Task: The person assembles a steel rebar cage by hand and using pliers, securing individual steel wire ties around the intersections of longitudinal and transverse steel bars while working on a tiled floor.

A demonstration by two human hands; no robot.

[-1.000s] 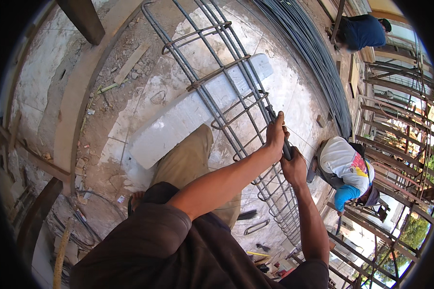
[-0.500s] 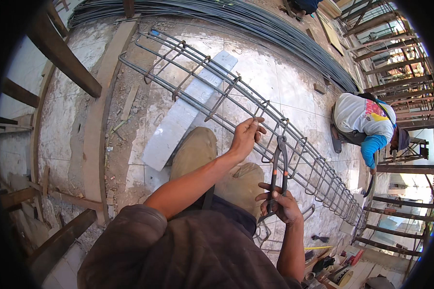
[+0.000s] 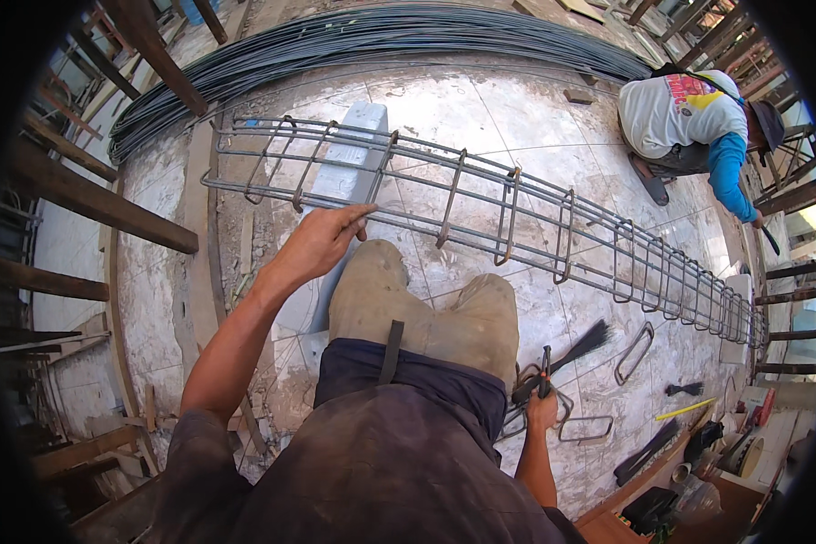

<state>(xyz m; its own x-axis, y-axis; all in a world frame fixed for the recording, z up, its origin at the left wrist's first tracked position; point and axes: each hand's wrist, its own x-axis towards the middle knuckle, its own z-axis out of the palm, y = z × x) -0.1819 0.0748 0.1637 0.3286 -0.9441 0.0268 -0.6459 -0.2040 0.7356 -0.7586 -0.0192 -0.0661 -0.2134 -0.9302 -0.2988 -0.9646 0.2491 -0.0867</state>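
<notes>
A long rebar cage (image 3: 453, 195), steel bars ringed by square stirrups, stretches from the left toward the far right. At its near lower bar, close to the left end, my left hand (image 3: 322, 243) closes its fingers and thumb on the steel. Down by my right thigh, my right hand (image 3: 542, 411) grips dark pincers (image 3: 546, 361), whose lower part is hard to make out. Just beyond that hand lies a bundle of black tie wire (image 3: 585, 346) on the floor. Loose bent stirrups (image 3: 635, 354) rest nearby.
A pale block (image 3: 354, 168) sits under the cage's left end. Behind it runs a large stack of steel bars (image 3: 390, 34). Another person (image 3: 684, 118) bends over at the far right. Timber posts (image 3: 109, 204) stand left; a yellow strip (image 3: 686, 409) and assorted tools lie lower right.
My left hand has moved left and nearer along the cage to its lower bar. My right hand, with the pincers, has dropped away from the cage to beside the tie wire. The view has turned.
</notes>
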